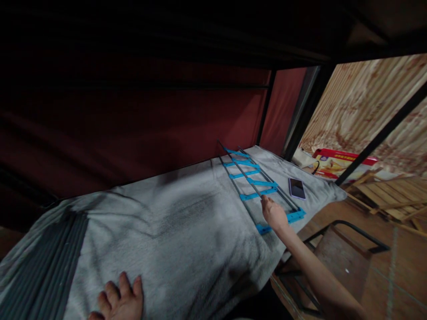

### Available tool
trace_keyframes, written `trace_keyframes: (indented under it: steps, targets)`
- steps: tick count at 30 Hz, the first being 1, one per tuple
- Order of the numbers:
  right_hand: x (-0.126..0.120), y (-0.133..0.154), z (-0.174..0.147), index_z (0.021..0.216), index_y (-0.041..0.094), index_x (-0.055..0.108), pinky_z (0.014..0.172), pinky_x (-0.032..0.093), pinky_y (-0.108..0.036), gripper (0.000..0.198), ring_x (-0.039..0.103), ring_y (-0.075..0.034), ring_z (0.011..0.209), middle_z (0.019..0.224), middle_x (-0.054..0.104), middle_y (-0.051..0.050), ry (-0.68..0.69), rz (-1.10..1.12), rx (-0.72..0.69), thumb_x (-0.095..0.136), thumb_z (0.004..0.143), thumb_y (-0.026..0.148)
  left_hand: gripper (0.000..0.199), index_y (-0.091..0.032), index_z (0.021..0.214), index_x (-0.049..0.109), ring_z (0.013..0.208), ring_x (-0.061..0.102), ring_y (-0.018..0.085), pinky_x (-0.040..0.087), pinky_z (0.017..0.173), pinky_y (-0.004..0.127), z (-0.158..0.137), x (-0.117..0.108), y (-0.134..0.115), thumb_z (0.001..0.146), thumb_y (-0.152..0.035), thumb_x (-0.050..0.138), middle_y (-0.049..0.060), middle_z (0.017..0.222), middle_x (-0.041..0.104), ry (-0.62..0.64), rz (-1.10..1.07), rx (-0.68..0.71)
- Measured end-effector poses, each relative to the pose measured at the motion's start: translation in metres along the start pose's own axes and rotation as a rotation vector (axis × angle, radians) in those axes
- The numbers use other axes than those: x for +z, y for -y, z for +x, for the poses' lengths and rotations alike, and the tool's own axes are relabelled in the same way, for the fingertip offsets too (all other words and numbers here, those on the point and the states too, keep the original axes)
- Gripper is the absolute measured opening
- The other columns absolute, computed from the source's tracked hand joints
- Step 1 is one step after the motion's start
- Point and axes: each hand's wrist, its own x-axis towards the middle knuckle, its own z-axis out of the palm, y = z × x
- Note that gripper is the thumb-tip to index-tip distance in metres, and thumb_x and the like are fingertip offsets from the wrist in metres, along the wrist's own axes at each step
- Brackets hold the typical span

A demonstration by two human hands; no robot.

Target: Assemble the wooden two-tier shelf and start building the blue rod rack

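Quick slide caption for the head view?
Right hand grips a dark rod at a blue-slatted frame on grey cloth, open left hand near dark tubes.

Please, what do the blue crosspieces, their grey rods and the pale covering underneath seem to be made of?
Blue crosspieces: probably moulded plastic, fairly matt, judging by their even, bright colour. Grey rods: perhaps smooth metal, being slim and straight, though plastic is possible. Pale covering: fabric with a soft, dull nap, suggested by its loose folds and fuzzy surface.

From where I stand, the left hand (120, 304) is bare, short-fingered; the right hand (275, 215) and slim forearm (313, 266) are bare too, above dark clothing (262, 306).
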Motion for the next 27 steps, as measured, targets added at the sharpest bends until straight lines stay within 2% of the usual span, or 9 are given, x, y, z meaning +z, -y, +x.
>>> trace_keyframes:
  steps: [5,10,14,19,24,27]
  targets:
    - [-0.040,0.030,-0.028,0.126,0.012,0.057,0.068,0.048,-0.028,0.032,0.074,-0.022,0.086,0.107,0.073,-0.015,-0.033,0.034,-0.110,0.033,0.107,0.019,0.067,-0.005,0.150,0.046,0.141,0.040,0.045,0.034,0.107,0.067,-0.002,-0.002,-0.001,0.099,-0.042,0.025,0.030,0.149,0.049,-0.024,0.053,0.016]
    - [-0.056,0.076,-0.066,0.139,0.013,0.052,0.069,0.050,-0.026,0.039,0.075,-0.020,0.084,0.109,0.073,-0.016,0.016,0.078,-0.193,0.034,0.105,0.017,0.065,-0.005,0.150,0.047,0.141,0.041,0.045,0.034,0.108,0.066,-0.002,0.005,0.001,0.100,-0.041,0.025,0.029,0.150,0.049,-0.046,0.055,0.019]
    - [-0.055,0.121,-0.092,0.146,0.014,0.049,0.069,0.053,-0.027,0.043,0.075,-0.021,0.085,0.112,0.073,-0.015,0.095,0.151,-0.278,0.034,0.105,0.017,0.064,-0.005,0.151,0.047,0.143,0.039,0.045,0.031,0.111,0.064,-0.003,0.009,0.004,0.102,-0.041,0.026,0.028,0.154,0.045,-0.037,0.068,0.003]
    - [-0.049,0.173,-0.121,0.149,0.010,0.047,0.076,0.057,-0.030,0.049,0.075,-0.023,0.090,0.112,0.072,-0.017,0.147,0.185,-0.376,0.034,0.101,0.005,0.061,-0.005,0.151,0.047,0.144,0.039,0.044,0.029,0.113,0.064,-0.004,0.008,0.005,0.103,-0.040,0.032,0.029,0.154,0.045,-0.021,0.084,0.017]
    - [-0.039,0.201,-0.142,0.147,0.005,0.051,0.077,0.059,-0.035,0.054,0.075,-0.025,0.090,0.112,0.072,-0.020,0.216,0.193,-0.432,0.031,0.097,-0.002,0.059,-0.006,0.149,0.049,0.146,0.037,0.041,0.028,0.115,0.064,-0.006,0.003,0.007,0.102,-0.039,0.035,0.028,0.155,0.044,-0.011,0.018,0.033]
    - [-0.029,0.210,-0.151,0.146,0.005,0.052,0.079,0.059,-0.035,0.056,0.074,-0.025,0.092,0.114,0.071,-0.020,0.261,0.225,-0.443,0.032,0.094,-0.003,0.055,-0.007,0.145,0.054,0.147,0.037,0.040,0.024,0.117,0.066,-0.003,0.000,0.009,0.100,-0.036,0.038,0.026,0.154,0.046,0.018,-0.096,-0.022]
